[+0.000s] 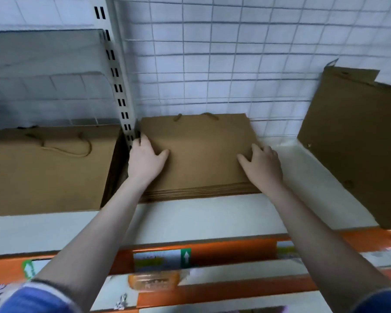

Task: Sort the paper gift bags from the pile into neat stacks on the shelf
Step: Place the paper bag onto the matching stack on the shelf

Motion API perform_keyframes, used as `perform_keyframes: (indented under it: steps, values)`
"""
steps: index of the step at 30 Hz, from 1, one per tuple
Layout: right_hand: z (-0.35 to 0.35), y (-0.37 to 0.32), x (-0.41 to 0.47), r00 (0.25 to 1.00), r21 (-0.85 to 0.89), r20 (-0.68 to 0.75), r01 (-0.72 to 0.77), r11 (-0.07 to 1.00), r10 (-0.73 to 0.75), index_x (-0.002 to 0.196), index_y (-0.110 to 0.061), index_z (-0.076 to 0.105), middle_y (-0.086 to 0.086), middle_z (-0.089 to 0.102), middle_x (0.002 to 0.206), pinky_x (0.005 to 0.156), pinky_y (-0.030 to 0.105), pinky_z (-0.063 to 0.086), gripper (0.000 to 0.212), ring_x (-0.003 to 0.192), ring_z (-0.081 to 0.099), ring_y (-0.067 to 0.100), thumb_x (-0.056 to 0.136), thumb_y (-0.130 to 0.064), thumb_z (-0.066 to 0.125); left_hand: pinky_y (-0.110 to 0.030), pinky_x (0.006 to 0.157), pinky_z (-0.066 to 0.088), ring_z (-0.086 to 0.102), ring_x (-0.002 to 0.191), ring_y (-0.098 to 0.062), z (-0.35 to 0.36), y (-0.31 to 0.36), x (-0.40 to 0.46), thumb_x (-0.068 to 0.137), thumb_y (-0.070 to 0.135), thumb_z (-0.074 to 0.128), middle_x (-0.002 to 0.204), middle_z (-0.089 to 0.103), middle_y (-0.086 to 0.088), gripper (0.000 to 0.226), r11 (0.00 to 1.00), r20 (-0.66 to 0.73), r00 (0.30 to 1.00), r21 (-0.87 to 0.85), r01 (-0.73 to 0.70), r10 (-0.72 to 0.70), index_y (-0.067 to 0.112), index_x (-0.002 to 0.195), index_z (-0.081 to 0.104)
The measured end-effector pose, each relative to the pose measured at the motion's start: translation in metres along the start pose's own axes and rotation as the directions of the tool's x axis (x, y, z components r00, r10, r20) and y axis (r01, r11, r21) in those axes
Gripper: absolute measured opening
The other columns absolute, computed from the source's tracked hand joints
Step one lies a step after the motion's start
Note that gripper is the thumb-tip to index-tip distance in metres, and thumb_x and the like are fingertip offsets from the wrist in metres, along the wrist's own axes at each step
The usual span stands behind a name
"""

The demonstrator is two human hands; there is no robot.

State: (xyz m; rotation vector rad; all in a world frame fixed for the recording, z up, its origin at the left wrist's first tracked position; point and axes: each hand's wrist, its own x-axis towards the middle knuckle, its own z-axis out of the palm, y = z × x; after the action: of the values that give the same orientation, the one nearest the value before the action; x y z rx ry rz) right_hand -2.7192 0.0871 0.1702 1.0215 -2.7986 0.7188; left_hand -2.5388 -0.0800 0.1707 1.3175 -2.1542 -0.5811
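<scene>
A flat stack of brown paper gift bags (201, 152) lies on the white shelf (208, 215), its rope handles toward the wire-grid back. My left hand (145, 159) rests on the stack's left side, fingers over the left edge by the slotted upright. My right hand (261, 163) lies flat on the stack's right side, fingers reaching to its right edge. A larger stack of brown bags (48, 170) fills the bay to the left. More brown bags (357, 136) lean tilted at the right.
A slotted white upright (120, 86) divides the two bays. Behind is a white wire grid (224, 64). The shelf's front carries an orange price strip (212, 256) with labels; packaged goods show below it.
</scene>
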Motion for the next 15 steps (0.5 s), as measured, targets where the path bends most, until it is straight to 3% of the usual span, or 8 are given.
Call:
perform_keyframes:
  steps: [6, 10, 15]
  values:
    - [0.016, 0.012, -0.002, 0.998, -0.018, -0.063, 0.027, 0.999, -0.028, 0.142, -0.010, 0.036, 0.015, 0.041, 0.136, 0.092, 0.036, 0.041, 0.057, 0.121, 0.045, 0.031, 0.096, -0.044, 0.040, -0.043, 0.106, 0.032, 0.029, 0.137, -0.035, 0.017, -0.003, -0.002, 0.093, 0.049, 0.045, 0.154, 0.018, -0.016, 0.078, 0.989, -0.013, 0.999, 0.143, 0.033, -0.031, 0.004, 0.149, 0.014]
    - [0.024, 0.014, -0.005, 0.994, -0.059, -0.108, 0.010, 0.998, -0.016, 0.143, -0.010, 0.036, 0.015, 0.045, 0.131, 0.087, 0.036, 0.043, 0.059, 0.116, 0.049, 0.030, 0.095, -0.045, 0.040, -0.042, 0.107, 0.030, 0.028, 0.138, -0.033, 0.021, -0.002, -0.001, 0.093, 0.055, 0.037, 0.156, 0.016, -0.012, 0.078, 0.962, 0.000, 0.999, 0.270, 0.044, -0.046, 0.007, 0.150, 0.013]
    - [0.025, 0.015, -0.002, 0.992, -0.042, -0.121, 0.017, 0.999, -0.022, 0.142, -0.011, 0.038, 0.014, 0.047, 0.129, 0.084, 0.035, 0.043, 0.057, 0.114, 0.051, 0.030, 0.095, -0.044, 0.041, -0.042, 0.106, 0.032, 0.029, 0.138, -0.031, 0.024, -0.004, 0.001, 0.093, 0.058, 0.035, 0.157, 0.015, -0.009, 0.077, 0.950, -0.016, 0.998, 0.306, 0.056, -0.054, 0.011, 0.151, 0.014]
